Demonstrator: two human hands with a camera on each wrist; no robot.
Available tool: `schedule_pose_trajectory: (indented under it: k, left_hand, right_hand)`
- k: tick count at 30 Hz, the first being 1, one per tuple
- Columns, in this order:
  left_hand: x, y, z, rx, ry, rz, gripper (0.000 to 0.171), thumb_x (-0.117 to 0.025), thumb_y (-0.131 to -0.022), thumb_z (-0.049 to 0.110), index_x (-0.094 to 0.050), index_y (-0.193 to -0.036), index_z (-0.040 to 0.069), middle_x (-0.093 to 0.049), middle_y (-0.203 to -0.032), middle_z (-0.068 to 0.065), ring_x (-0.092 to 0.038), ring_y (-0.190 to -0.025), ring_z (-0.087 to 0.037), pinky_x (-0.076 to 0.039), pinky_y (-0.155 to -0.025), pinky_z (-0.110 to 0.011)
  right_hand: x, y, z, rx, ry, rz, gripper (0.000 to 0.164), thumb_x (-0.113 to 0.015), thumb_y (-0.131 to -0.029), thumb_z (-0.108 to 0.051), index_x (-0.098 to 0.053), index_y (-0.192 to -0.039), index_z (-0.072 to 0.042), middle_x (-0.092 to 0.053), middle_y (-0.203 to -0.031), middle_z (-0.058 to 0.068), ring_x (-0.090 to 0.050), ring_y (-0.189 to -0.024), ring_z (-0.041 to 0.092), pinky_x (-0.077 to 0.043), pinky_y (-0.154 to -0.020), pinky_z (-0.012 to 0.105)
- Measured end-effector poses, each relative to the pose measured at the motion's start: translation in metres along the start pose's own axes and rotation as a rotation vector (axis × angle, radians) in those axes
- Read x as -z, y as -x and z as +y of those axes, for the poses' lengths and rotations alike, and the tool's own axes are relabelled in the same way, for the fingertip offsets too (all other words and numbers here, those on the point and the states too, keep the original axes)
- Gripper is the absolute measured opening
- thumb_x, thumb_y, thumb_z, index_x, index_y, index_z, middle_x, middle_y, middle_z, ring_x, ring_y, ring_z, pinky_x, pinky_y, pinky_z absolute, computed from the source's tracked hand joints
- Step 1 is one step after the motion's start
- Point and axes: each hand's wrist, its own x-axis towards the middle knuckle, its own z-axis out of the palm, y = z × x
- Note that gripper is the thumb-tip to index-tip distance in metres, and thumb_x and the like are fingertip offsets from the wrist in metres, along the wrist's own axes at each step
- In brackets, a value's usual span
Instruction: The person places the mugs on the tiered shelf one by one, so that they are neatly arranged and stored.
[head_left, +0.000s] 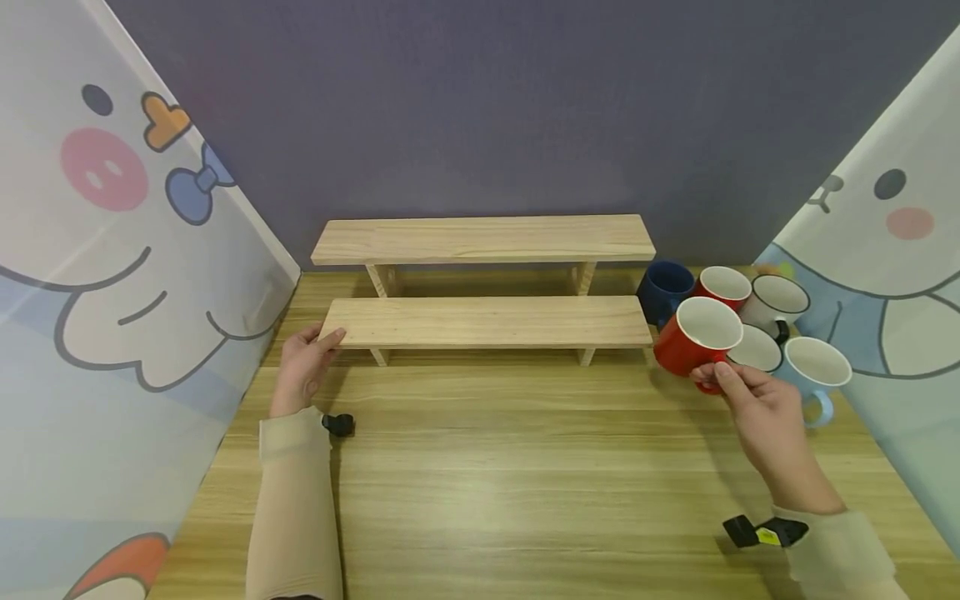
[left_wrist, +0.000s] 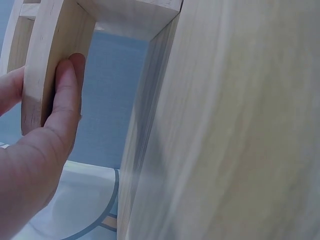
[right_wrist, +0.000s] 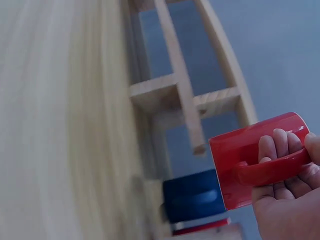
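A two-tier wooden shelf (head_left: 487,322) stands on the table against the back wall, both boards bare. At the left end of its lower board, my left hand (head_left: 306,362) pinches the edge, thumb on top and fingers beneath, as the left wrist view shows. My right hand (head_left: 761,408) grips a red mug (head_left: 686,337) by its handle, raised in front of the other mugs at the shelf's right end. In the right wrist view the fingers pass through the handle of the red mug (right_wrist: 235,155), and a dark blue mug (right_wrist: 192,195) sits behind it.
Beside the shelf on the right cluster several mugs: a dark blue mug (head_left: 666,287), a second red mug (head_left: 724,285), white mugs with dark rims (head_left: 772,302), and a light blue mug (head_left: 813,367). Cartoon-printed panels (head_left: 900,250) border the wooden table (head_left: 487,475) on both sides.
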Motion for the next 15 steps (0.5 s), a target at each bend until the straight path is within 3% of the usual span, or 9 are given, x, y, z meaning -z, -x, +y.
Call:
schedule_pose_trajectory:
  k: [5,11,15]
  left_hand:
    - [0.000,0.002,0.003,0.017,-0.001,-0.006,0.074,-0.073,-0.097,0.012,-0.030,-0.155,-0.005,-0.051,-0.122,-0.008,-0.060,-0.093,-0.010,-0.055,-0.087,-0.022]
    - [-0.006,0.015,0.018,0.043,-0.035,-0.023,0.071,-0.069,-0.099,0.010,-0.029,-0.155,-0.007,-0.050,-0.122,-0.010,-0.060,-0.092,-0.011,-0.053,-0.093,-0.026]
    - [-0.007,0.018,0.020,0.041,-0.032,-0.028,0.072,-0.070,-0.099,0.010,-0.028,-0.155,-0.007,-0.050,-0.121,-0.009,-0.060,-0.091,-0.011,-0.053,-0.094,-0.027]
  right_hand:
    - [-0.008,-0.007,-0.017,-0.004,-0.020,-0.009,0.034,-0.060,-0.105,-0.018,-0.067,-0.114,0.014,-0.074,-0.101,0.005,-0.067,-0.097,0.011,-0.053,-0.084,0.015]
    - [-0.023,-0.023,-0.038,-0.013,0.016,-0.025,0.041,-0.061,-0.105,-0.026,-0.067,-0.116,0.013,-0.074,-0.103,0.005,-0.066,-0.099,0.013,-0.052,-0.087,0.015]
    - [-0.035,-0.038,-0.052,-0.003,0.005,-0.031,0.042,-0.062,-0.104,-0.027,-0.066,-0.115,0.014,-0.074,-0.100,0.006,-0.065,-0.098,0.017,-0.052,-0.086,0.016]
